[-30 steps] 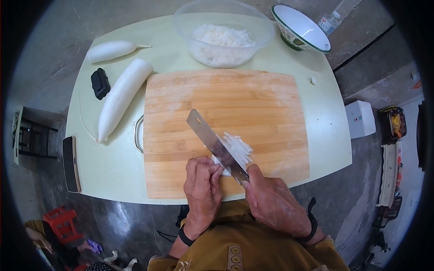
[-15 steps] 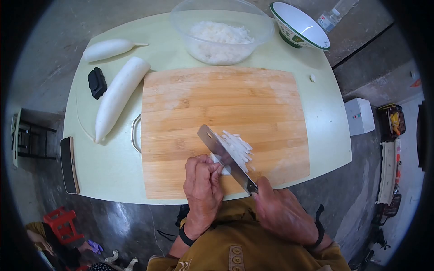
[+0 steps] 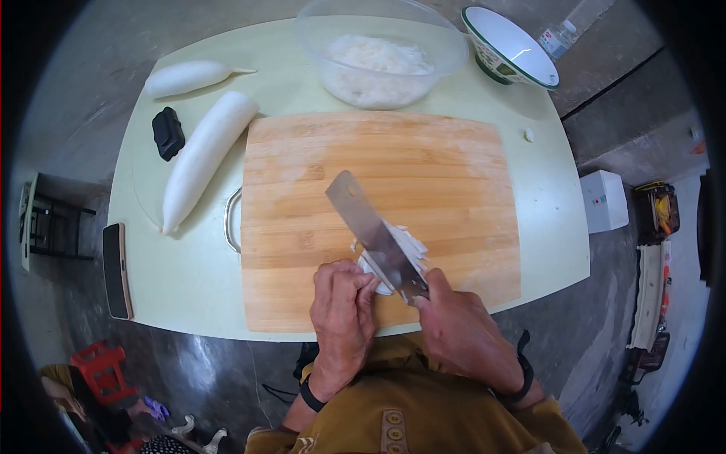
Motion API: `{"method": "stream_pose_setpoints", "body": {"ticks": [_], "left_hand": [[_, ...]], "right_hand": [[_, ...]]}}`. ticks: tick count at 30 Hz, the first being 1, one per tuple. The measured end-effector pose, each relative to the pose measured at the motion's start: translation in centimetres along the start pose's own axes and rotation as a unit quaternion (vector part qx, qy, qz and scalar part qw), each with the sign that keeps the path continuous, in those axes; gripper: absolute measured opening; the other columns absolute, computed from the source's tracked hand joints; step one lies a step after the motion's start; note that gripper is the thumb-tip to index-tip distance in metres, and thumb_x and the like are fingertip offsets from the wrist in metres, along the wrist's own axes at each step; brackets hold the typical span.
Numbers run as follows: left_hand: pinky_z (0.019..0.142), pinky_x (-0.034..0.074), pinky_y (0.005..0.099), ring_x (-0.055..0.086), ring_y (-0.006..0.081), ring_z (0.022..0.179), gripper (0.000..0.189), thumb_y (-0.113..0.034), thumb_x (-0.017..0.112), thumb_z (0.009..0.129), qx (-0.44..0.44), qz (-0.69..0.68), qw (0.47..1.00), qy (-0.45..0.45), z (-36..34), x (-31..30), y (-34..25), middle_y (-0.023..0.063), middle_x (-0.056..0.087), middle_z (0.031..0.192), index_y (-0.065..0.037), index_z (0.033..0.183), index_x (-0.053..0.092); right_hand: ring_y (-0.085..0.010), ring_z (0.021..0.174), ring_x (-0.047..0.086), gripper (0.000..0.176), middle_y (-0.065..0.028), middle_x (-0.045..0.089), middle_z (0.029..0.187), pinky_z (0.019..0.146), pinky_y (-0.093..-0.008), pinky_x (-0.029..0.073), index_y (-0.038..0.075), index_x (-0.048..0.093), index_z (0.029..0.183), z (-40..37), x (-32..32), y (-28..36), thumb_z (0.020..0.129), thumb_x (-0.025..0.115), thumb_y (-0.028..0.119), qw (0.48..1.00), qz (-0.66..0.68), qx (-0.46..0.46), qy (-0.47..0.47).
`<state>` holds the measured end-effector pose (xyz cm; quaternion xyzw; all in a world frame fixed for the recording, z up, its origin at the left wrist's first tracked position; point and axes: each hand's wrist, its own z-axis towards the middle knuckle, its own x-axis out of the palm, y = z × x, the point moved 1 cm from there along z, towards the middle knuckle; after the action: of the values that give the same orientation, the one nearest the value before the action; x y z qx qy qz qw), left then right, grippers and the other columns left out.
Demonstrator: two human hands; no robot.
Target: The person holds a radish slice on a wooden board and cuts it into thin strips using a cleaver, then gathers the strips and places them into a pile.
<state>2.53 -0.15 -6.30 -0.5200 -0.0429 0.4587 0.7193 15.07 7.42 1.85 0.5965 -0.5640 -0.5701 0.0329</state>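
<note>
In the head view my right hand (image 3: pixel 459 316) grips the handle of a cleaver (image 3: pixel 372 233), its broad blade slanting up and left over the board. My left hand (image 3: pixel 342 306) has its fingers curled on a piece of white radish (image 3: pixel 376 274), close beside the blade. Thin radish shreds (image 3: pixel 409 246) lie on the cutting board (image 3: pixel 325 166) to the right of the blade, partly hidden by it. Beyond the board, a clear plastic bowl (image 3: pixel 378 97) holds a heap of shredded radish (image 3: pixel 382 64).
Two whole radishes (image 3: pixel 206 163) and a small black object (image 3: pixel 168 133) lie left of the board. A phone (image 3: pixel 116 270) sits at the table's left edge. A green-rimmed bowl (image 3: pixel 510 47) and a plastic bottle (image 3: pixel 558 38) are at back right. Another person (image 3: pixel 83 408) is at lower left.
The cleaver has risen, its blade swinging up and its handle moving slightly up and left. My left hand stays on the radish piece. The whole view has shifted slightly.
</note>
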Motion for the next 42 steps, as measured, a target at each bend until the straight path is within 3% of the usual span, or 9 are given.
{"method": "stream_pose_setpoints", "body": {"ticks": [9, 18, 20, 26, 29, 30, 32, 34, 42], "left_hand": [[0.066, 0.049, 0.0364, 0.058, 0.0312, 0.083, 0.019, 0.008, 0.068, 0.076, -0.014, 0.000, 1.000, 0.004, 0.0, -0.1, -0.2, 0.0157, 0.056, 0.087, -0.001, 0.088, 0.056], [0.066, 0.049, 0.0374, 0.057, 0.0323, 0.083, 0.021, 0.009, 0.067, 0.076, -0.008, -0.005, 1.000, 0.004, -0.1, 0.1, -0.1, 0.0170, 0.056, 0.089, -0.001, 0.090, 0.055], [0.066, 0.048, 0.0375, 0.057, 0.0324, 0.084, 0.021, 0.009, 0.067, 0.076, -0.002, -0.002, 1.000, 0.004, -0.1, 0.1, -0.1, 0.0170, 0.056, 0.089, 0.000, 0.090, 0.055], [0.067, 0.049, 0.0379, 0.056, 0.0328, 0.083, 0.021, 0.010, 0.066, 0.075, -0.010, 0.003, 1.000, 0.004, -0.1, 0.1, -0.2, 0.0174, 0.056, 0.090, 0.000, 0.090, 0.055], [0.066, 0.048, 0.0333, 0.058, 0.0282, 0.078, 0.015, 0.008, 0.066, 0.079, -0.005, 0.014, 1.000, -0.005, 0.0, 0.1, -0.3, 0.0163, 0.056, 0.085, 0.001, 0.086, 0.054], [0.066, 0.048, 0.0333, 0.058, 0.0283, 0.078, 0.015, 0.008, 0.066, 0.079, -0.010, 0.012, 1.000, -0.007, 0.0, 0.1, -0.4, 0.0164, 0.056, 0.085, 0.001, 0.086, 0.054], [0.066, 0.048, 0.0333, 0.058, 0.0284, 0.078, 0.015, 0.008, 0.066, 0.079, -0.013, 0.008, 1.000, -0.006, 0.0, 0.2, -0.4, 0.0166, 0.056, 0.085, 0.001, 0.086, 0.054], [0.066, 0.048, 0.0376, 0.056, 0.0329, 0.083, 0.020, 0.011, 0.065, 0.075, -0.014, 0.000, 1.000, 0.010, -0.1, 0.1, -0.2, 0.0175, 0.056, 0.091, 0.000, 0.089, 0.055], [0.067, 0.048, 0.0376, 0.056, 0.0325, 0.083, 0.020, 0.009, 0.067, 0.076, 0.004, 0.002, 1.000, 0.003, -0.1, 0.2, -0.2, 0.0169, 0.056, 0.090, -0.001, 0.089, 0.056]], "right_hand": [[-0.0498, 0.062, 0.052, 0.017, -0.0263, 0.051, 0.062, 0.056, -0.0552, 0.037, -0.001, 0.037, 0.096, -1.3, -0.5, 0.7, 0.093, 0.050, 0.009, 1.000, 0.013, -0.010, -0.012], [-0.0464, 0.059, 0.055, 0.016, -0.0253, 0.054, 0.061, 0.053, -0.0524, 0.041, -0.002, 0.039, 0.097, -1.6, 0.4, 0.6, 0.091, 0.050, 0.007, 0.999, -0.030, -0.041, -0.019], [-0.0405, 0.056, 0.059, 0.020, -0.0208, 0.056, 0.060, 0.048, -0.0478, 0.045, -0.002, 0.038, 0.090, -2.0, 0.4, 0.5, 0.082, 0.055, 0.000, 0.994, -0.087, -0.055, -0.023], [-0.0415, 0.056, 0.059, 0.020, -0.0210, 0.057, 0.060, 0.047, -0.0480, 0.045, -0.002, 0.038, 0.090, -3.5, 0.2, 0.1, 0.080, 0.055, -0.001, 0.995, -0.088, -0.036, -0.004], [-0.0417, 0.056, 0.059, 0.021, -0.0208, 0.057, 0.060, 0.048, -0.0479, 0.045, -0.002, 0.038, 0.090, -3.4, 0.1, 0.2, 0.079, 0.055, -0.002, 0.995, -0.086, -0.045, -0.002], [-0.0417, 0.056, 0.059, 0.021, -0.0208, 0.057, 0.060, 0.048, -0.0479, 0.045, -0.002, 0.038, 0.090, -3.3, 0.1, 0.2, 0.079, 0.055, -0.002, 0.995, -0.086, -0.044, -0.002], [-0.0459, 0.058, 0.055, 0.016, -0.0239, 0.053, 0.059, 0.053, -0.0534, 0.040, -0.003, 0.039, 0.096, -2.9, 0.1, 0.1, 0.090, 0.051, 0.004, 0.997, -0.074, -0.022, 0.006], [-0.0458, 0.059, 0.055, 0.017, -0.0240, 0.053, 0.059, 0.053, -0.0531, 0.040, -0.003, 0.038, 0.096, -2.0, 0.3, 0.3, 0.089, 0.051, 0.004, 0.997, -0.062, -0.039, -0.001], [-0.0460, 0.058, 0.054, 0.019, -0.0243, 0.052, 0.059, 0.054, -0.0523, 0.040, -0.005, 0.037, 0.098, 2.3, 1.1, -0.1, 0.089, 0.051, 0.004, 0.997, -0.041, -0.065, 0.012]]}}
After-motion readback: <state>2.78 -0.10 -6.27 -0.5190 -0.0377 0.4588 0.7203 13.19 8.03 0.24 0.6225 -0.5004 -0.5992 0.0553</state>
